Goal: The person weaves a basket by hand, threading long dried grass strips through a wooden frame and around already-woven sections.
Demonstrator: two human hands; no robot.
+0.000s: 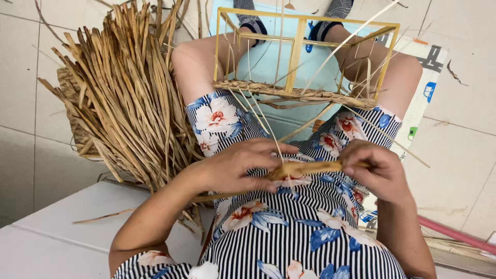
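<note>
Spanning both hands, dried reed strip [305,168], left grip [238,168] closed on it, right grip [373,168] pinching its end

Heap of dried straw strips [121,88] blocks floor left of lap, touching left knee. Yellow wire frame [305,57] with woven edge fills gap between knees; loose strands [258,111] cross space toward hands. Open tile floor [465,150] right of mat. White bench corner [62,227] lower left bare except one stray strip.
</note>
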